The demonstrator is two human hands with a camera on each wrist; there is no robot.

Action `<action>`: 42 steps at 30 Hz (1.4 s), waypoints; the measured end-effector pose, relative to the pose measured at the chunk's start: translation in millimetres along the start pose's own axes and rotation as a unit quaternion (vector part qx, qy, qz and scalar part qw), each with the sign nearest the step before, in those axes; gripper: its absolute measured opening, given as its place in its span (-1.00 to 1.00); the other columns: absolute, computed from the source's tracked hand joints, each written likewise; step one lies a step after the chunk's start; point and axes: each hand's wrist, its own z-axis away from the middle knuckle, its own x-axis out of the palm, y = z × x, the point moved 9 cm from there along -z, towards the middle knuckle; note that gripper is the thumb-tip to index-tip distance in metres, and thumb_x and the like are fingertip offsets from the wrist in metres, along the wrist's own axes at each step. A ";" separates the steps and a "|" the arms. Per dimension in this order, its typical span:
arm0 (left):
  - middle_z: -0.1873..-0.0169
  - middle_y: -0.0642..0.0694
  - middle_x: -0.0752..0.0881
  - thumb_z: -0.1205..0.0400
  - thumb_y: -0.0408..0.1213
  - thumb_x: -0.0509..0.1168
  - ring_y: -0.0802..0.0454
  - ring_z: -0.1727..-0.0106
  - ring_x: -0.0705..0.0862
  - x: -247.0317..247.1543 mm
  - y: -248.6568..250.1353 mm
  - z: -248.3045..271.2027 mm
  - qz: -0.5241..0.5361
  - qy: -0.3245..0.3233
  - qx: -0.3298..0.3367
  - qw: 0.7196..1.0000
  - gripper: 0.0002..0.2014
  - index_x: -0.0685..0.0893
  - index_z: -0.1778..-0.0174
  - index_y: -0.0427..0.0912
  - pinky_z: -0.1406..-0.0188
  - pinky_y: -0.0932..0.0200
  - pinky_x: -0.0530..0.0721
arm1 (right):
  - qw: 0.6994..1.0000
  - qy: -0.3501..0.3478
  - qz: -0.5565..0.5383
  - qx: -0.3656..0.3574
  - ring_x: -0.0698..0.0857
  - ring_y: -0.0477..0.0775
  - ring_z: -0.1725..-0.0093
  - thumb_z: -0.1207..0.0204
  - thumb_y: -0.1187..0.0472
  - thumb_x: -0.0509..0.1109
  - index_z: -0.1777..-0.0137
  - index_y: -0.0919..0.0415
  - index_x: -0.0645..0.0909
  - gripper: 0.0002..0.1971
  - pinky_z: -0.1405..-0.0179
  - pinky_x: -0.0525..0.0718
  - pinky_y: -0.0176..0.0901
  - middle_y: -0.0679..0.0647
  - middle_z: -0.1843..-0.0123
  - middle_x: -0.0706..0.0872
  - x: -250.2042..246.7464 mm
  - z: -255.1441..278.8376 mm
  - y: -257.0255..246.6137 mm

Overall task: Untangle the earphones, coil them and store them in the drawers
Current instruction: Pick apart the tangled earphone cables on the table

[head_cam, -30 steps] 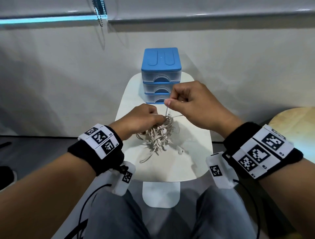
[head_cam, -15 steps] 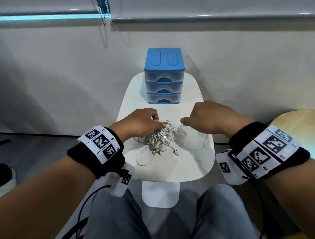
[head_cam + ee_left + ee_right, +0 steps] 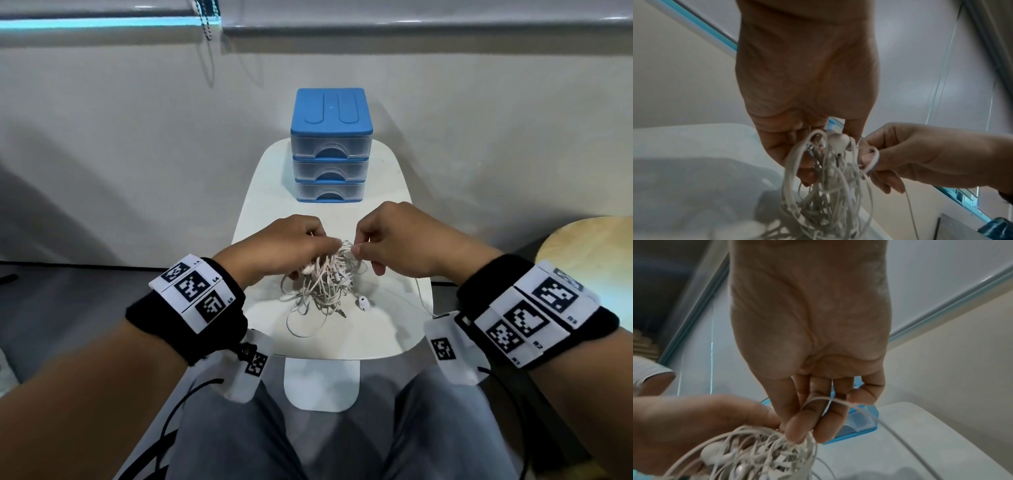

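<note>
Earphones, thin white rubbery cords with glossy white plastic buds (image 3: 323,281), hang as one knotted clump at the centre of the head view, its lower loops resting on the small white rounded table (image 3: 383,329). Our left hand (image 3: 274,246) grips the top of the clump, fingers and thumb curled round a bunch of cords and a bud (the left wrist view shows this plainly). Our right hand (image 3: 397,240) pinches a single loop between thumb and fingertips (image 3: 795,430) at the upper right edge of the clump, and one loose strand trails off toward the lower right of the table.

To do this step well, we judge it best to keep the left hand as a steady anchor and draw the pinched loop out gently. If it resists, we should ease off and follow it back through the knot instead of tugging, since a hard pull would likely tighten the tangle or strain the cord where it meets a bud. Working from a free end seems wisest.

At the upper centre of the head view stands the blue-topped plastic chest of three clear drawers (image 3: 330,150), all three pushed shut. Nothing shows through their cloudy fronts, so we cannot tell what they contain.
</note>
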 end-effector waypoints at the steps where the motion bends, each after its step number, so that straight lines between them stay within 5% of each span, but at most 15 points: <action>1: 0.34 -0.04 0.64 -0.68 -0.01 0.38 0.03 0.42 0.58 0.3 -0.5 0.1 0.022 -0.006 -0.007 1.000 -0.73 0.64 0.21 -0.11 0.37 0.14 0.61 | 1.000 0.006 0.002 -0.001 0.61 -0.22 0.46 -0.63 0.09 0.46 0.24 0.10 0.72 -0.79 0.39 0.43 -0.29 -0.05 0.47 0.77 1.5 -0.4 -0.8; 5: 0.21 -0.19 0.66 -0.76 -0.30 0.18 0.01 0.39 0.63 2.5 -0.2 3.6 0.089 -0.043 -0.017 0.995 -0.76 0.73 -0.06 -0.34 0.47 0.22 0.62 | 0.998 0.052 0.036 -0.005 0.60 0.00 0.24 -0.57 0.14 0.47 0.18 0.06 0.76 -0.89 0.23 0.46 -0.17 -0.12 0.38 0.60 2.1 -1.3 -5.3; 10: 0.19 -0.19 0.69 -0.74 -0.44 0.11 0.00 0.38 0.65 0.9 -6.9 3.1 0.070 -0.056 -0.032 0.995 -0.73 0.73 -0.14 -0.27 0.46 0.21 0.66 | 0.996 0.050 0.072 -0.036 0.46 -0.22 0.32 -0.56 0.12 0.49 0.14 0.00 0.80 -0.93 0.34 0.35 -0.23 -0.17 0.43 0.49 6.4 0.0 -9.5; 15: 0.10 -0.27 0.83 -0.68 -0.54 0.24 -0.08 0.20 0.74 -20.4 -19.1 -3.2 0.006 -0.020 -0.040 0.999 -0.81 0.71 -0.06 -0.23 0.36 0.19 0.76 | 0.995 0.047 0.087 -0.034 0.48 -0.17 0.31 -0.57 0.15 0.48 0.20 -0.06 0.75 -0.88 0.34 0.36 -0.21 -0.19 0.41 0.48 9.4 -2.1 -1.4; 18: 0.20 -0.19 0.87 -0.65 -0.44 0.37 0.01 0.23 0.78 -0.8 -27.3 6.5 -0.141 -0.158 -0.055 0.976 -0.91 0.79 0.05 -0.30 0.33 0.24 0.66 | 0.993 0.044 0.106 -0.025 0.55 0.03 0.17 -0.60 0.13 0.44 0.20 -0.10 0.67 -0.85 0.28 0.38 -0.16 -0.17 0.33 0.50 15.0 -4.2 1.5; 21: 0.24 -0.16 0.86 -0.70 -0.18 0.35 0.01 0.24 0.80 23.1 -31.1 16.8 -0.147 -0.231 -0.093 0.957 -0.73 0.82 0.03 -0.33 0.30 0.26 0.63 | 0.995 0.019 0.089 -0.042 0.60 0.07 0.12 -0.62 0.15 0.41 0.15 0.03 0.72 -0.88 0.29 0.41 -0.15 -0.13 0.27 0.58 21.9 -5.7 -1.1; 24: 0.23 -0.18 0.84 -0.74 -0.13 0.28 -0.03 0.26 0.78 30.2 -23.3 11.0 -0.079 -0.188 -0.088 0.975 -0.67 0.81 0.04 -0.34 0.26 0.18 0.69 | 0.996 -0.006 0.074 -0.057 0.62 0.08 0.14 -0.61 0.22 0.39 0.15 0.11 0.72 -0.88 0.19 0.52 -0.11 -0.13 0.30 0.61 27.2 -8.8 1.1; 30: -0.02 -0.45 0.80 -0.67 -0.47 0.20 -0.15 0.21 0.67 27.5 -10.1 -0.6 -0.030 -0.130 -0.029 0.991 -0.78 0.68 -0.16 -0.43 0.11 -0.06 0.67 | 0.999 -0.012 -0.049 -0.001 0.56 -0.09 0.27 -0.59 0.22 0.47 0.25 0.01 0.70 -0.82 0.20 0.51 -0.23 -0.10 0.32 0.70 22.5 -15.9 28.9; 34: -0.01 -0.40 0.80 -0.64 -0.50 0.21 -0.08 0.10 0.66 23.1 -4.4 -6.8 0.042 -0.080 -0.028 0.996 -0.80 0.70 -0.10 -0.34 0.00 -0.01 0.62 | 0.989 0.029 -0.140 0.025 0.59 -0.14 0.31 -0.57 0.33 0.50 0.22 0.16 0.76 -0.86 0.21 0.57 -0.16 0.00 0.30 0.79 13.3 -17.1 43.4; 37: 0.17 -0.16 0.72 -0.62 -0.53 0.17 -0.03 0.16 0.62 19.2 4.6 -7.6 0.175 -0.025 -0.035 0.984 -0.76 0.67 0.07 -0.13 0.00 0.07 0.56 | 0.947 0.053 -0.313 0.046 0.43 -0.19 0.49 -0.56 0.44 0.46 0.25 0.16 0.69 -0.79 0.45 0.33 -0.32 -0.17 0.53 0.57 11.9 -13.1 50.4; 40: 0.19 -0.15 0.74 -0.60 -0.50 0.09 0.00 0.23 0.62 4.3 16.5 -7.8 0.308 0.012 -0.007 0.951 -0.70 0.72 0.07 -0.17 0.14 0.12 0.58 | 0.909 0.093 -0.401 0.065 0.39 -0.11 0.41 -0.57 0.43 0.43 0.19 0.14 0.73 -0.80 0.41 0.24 -0.19 -0.10 0.44 0.59 3.1 -11.7 57.7; 42: 0.18 -0.11 0.79 -0.64 -0.50 0.08 0.01 0.19 0.68 -6.6 21.8 -8.7 0.333 0.025 0.016 0.943 -0.69 0.75 0.09 -0.21 0.06 0.14 0.66 | 0.893 0.108 -0.431 0.068 0.53 -0.04 0.32 -0.56 0.49 0.40 0.18 0.15 0.78 -0.75 0.33 0.34 -0.18 -0.02 0.33 0.73 -2.3 -12.4 58.4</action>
